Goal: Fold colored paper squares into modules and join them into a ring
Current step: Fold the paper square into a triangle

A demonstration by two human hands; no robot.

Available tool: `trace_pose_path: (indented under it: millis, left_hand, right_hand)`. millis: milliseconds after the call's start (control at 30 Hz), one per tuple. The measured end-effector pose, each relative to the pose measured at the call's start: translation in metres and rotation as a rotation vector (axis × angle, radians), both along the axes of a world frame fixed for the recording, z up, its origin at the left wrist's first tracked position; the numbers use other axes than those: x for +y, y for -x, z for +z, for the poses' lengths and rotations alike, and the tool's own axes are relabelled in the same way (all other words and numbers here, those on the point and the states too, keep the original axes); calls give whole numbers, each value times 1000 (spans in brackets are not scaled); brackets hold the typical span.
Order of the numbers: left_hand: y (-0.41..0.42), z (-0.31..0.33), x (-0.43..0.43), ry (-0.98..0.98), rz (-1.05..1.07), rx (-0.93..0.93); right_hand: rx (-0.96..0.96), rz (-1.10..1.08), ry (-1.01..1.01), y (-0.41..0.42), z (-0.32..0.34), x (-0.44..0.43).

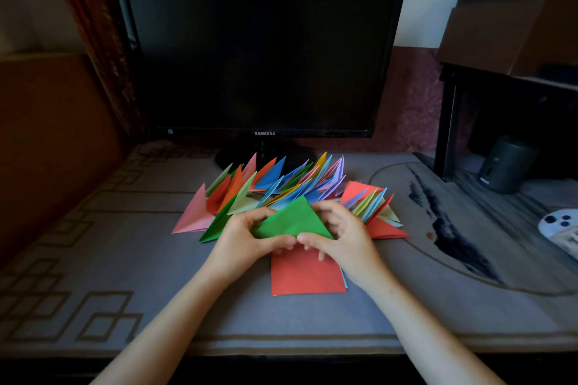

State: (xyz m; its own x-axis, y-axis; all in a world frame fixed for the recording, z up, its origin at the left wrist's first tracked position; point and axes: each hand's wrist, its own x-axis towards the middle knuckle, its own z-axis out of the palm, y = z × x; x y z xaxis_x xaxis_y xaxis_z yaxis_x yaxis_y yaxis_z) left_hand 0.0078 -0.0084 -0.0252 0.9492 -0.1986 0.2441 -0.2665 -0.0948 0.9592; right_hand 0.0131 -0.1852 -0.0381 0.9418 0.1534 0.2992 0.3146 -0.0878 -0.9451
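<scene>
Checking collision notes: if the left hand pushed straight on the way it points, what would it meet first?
Probably the right hand, which grips the same green triangle opposite the left hand; their thumbs almost touch. Depth is unclear.

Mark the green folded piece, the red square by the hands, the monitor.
green folded piece (pixel 292 219): head view, middle of its face.
red square (pixel 308 275): head view, bare centre.
monitor (pixel 259 50): head view, screen middle.
</scene>
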Motion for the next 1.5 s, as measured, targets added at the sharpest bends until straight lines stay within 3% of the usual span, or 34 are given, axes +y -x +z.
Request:
trace_pose_path:
  millis: [233,833,967,1100,1300,1500]
  left_hand:
    - [-2,0,1,-49,71,-20]
    - [-6,1,5,247,32,34]
    - [-6,-3,1,233,9,69]
    - [-6,-2,-3,105,41,27]
    - [-7,-2,-3,146,120,-4]
    - [-12,-7,2,295,155,-26]
  right_hand:
    - [24,-7,35,0,0,-1]
    - [41,-47,-139,-1,2,-7]
    - [40,-39,-211,-1,4,-4]
    - [68,17,-171,0,2,4]
    - [52,59,-61,5,0,8]
    - [55,50,-107,4,-1,6]
